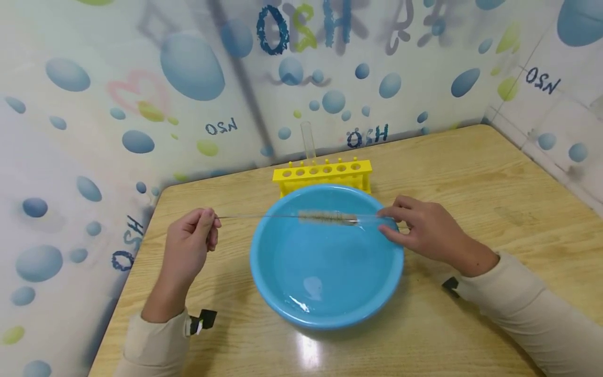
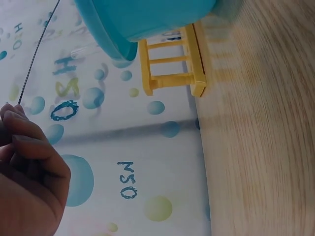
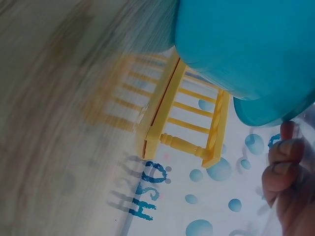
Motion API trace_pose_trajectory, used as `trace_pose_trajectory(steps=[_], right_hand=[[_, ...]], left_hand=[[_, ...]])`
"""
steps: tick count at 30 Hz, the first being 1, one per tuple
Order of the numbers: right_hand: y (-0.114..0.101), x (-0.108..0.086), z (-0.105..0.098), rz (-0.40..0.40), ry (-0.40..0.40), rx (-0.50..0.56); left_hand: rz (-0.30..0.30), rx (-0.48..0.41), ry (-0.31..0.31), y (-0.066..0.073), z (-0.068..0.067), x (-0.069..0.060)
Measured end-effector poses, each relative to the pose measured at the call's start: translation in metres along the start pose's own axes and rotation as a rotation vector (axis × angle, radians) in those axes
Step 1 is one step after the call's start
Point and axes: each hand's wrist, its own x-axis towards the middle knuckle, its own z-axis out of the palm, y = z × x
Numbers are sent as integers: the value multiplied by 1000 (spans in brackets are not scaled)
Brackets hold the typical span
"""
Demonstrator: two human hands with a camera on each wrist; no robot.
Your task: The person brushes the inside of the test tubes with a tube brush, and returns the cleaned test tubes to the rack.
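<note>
My left hand (image 1: 188, 241) pinches the thin wire handle of a test tube brush (image 1: 325, 217) between thumb and fingers. Twisted wire (image 2: 34, 59) rises from those fingertips in the left wrist view. Over the blue basin (image 1: 256, 256), the brush lies level, its bristles blurred. My right hand (image 1: 424, 228) grips a clear glass test tube (image 1: 369, 220) above the basin's right rim. The bristle end meets the tube's mouth; how far inside it reaches I cannot tell. Bright glints show in the basin, apparently on water. The right wrist view catches only part of the fingers (image 3: 285, 162).
Behind the basin stands a yellow test tube rack (image 1: 322, 173) with one upright glass tube (image 1: 308, 140) in it. All stand on a wooden table (image 1: 471, 173), against a wall (image 1: 264, 104) printed with blue bubbles and lettering.
</note>
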Motion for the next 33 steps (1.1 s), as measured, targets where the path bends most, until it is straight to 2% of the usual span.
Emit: trace_pose_trajectory(steps=[7, 15, 18, 21, 25, 27, 33], right_hand=[[-4, 0, 0, -64, 73, -38], [-15, 3, 1, -73, 113, -51], [-21, 9, 4, -77, 115, -44], [-26, 16, 6, -85, 122, -39], [-32, 22, 9, -109, 125, -31], [-34, 24, 10, -126, 126, -44], [-37, 25, 14, -151, 139, -74]], left_hand=[[14, 47, -19, 6, 2, -4], [7, 85, -61, 4, 4, 0], [-4, 101, -44, 0, 2, -1], [-5, 107, 0, -2, -1, -3], [0, 97, 52, 0, -2, -4], [-1, 92, 58, 2, -2, -4], [-29, 103, -33, 4, -4, -5]])
